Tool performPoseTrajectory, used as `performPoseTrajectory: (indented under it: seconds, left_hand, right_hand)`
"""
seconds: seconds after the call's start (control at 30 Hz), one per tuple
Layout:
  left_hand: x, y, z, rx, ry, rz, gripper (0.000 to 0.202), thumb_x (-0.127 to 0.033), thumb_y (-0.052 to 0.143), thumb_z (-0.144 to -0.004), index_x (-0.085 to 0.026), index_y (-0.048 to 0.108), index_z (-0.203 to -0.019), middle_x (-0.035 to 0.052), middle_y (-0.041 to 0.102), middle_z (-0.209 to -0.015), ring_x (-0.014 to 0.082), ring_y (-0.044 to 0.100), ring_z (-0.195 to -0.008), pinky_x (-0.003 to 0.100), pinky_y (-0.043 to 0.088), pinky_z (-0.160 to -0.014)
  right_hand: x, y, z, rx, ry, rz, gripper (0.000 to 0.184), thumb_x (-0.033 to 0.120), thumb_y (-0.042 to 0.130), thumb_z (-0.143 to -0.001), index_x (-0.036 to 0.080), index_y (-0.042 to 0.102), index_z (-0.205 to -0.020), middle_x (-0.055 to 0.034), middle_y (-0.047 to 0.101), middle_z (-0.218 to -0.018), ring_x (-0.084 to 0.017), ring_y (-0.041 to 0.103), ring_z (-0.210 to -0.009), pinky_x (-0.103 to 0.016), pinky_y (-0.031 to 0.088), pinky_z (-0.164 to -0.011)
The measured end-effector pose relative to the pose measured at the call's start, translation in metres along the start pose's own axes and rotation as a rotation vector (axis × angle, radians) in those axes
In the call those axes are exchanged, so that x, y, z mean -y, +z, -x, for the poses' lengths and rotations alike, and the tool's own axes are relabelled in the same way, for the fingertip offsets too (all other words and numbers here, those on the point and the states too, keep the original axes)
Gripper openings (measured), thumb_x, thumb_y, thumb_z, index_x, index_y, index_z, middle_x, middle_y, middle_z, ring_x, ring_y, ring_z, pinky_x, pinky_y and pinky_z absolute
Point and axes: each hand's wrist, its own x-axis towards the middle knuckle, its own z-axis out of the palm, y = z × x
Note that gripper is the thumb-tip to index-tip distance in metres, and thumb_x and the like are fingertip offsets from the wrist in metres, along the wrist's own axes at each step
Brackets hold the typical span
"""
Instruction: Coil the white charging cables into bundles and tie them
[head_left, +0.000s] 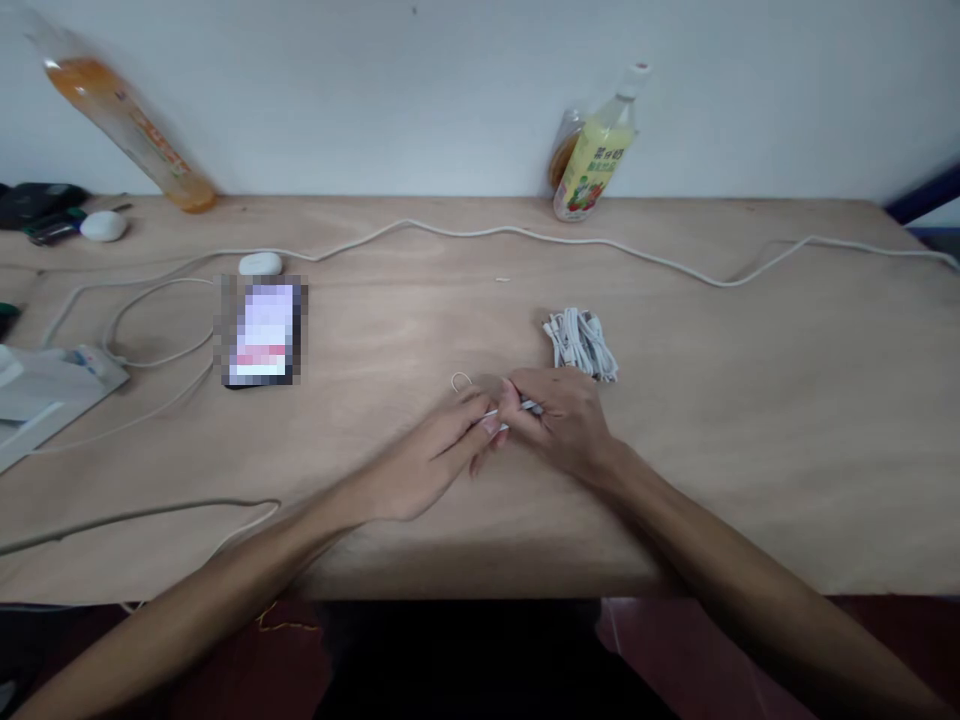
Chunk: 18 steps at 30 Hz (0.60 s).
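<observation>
My left hand [442,445] and my right hand [559,420] meet above the wooden table, fingers closed around a white cable [532,406]. Only short stretches of the cable show between the fingers; the rest is hidden in my hands. Just beyond the left fingertips a thin pale loop [460,381] pokes out; whether it is a band or part of the cable I cannot tell. Right behind my right hand lies a pile of bundled white cables [579,340] with their plugs showing.
A phone [264,335], partly pixelated, lies left beside a white case [260,264]. A long white cord [510,230] crosses the table [750,420] toward the back. An orange drink bottle [131,130] and a yellow-labelled bottle [598,155] stand by the wall. A white box [45,395] sits far left.
</observation>
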Motion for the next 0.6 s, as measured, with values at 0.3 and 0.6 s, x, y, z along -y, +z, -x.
performPoseTrajectory:
  seconds: [0.3,0.6]
  left_hand:
    - [-0.005,-0.001,-0.001,0.181,-0.336,0.705,0.038,-0.056,0.068,-0.106,-0.019,0.064,-0.098,-0.0073,0.037,-0.071,0.0097,0.03,-0.057,0.022,0.036,-0.051]
    - [-0.004,-0.001,-0.003,0.229,-0.381,0.766,0.038,-0.051,0.079,-0.098,-0.021,0.056,-0.093,-0.0063,0.038,-0.074,0.0095,0.031,-0.058,0.021,0.031,-0.048]
  right_hand:
    - [0.0,-0.01,-0.001,-0.008,-0.114,0.021,0.038,0.005,0.051,-0.098,0.025,0.043,-0.067,0.0074,0.046,-0.054,-0.011,0.035,-0.047,-0.029,0.028,-0.049]
    - [-0.002,-0.008,0.0,0.013,-0.133,0.017,0.039,0.006,0.051,-0.1,0.025,0.041,-0.068,0.0069,0.046,-0.056,-0.011,0.035,-0.049,-0.029,0.027,-0.05]
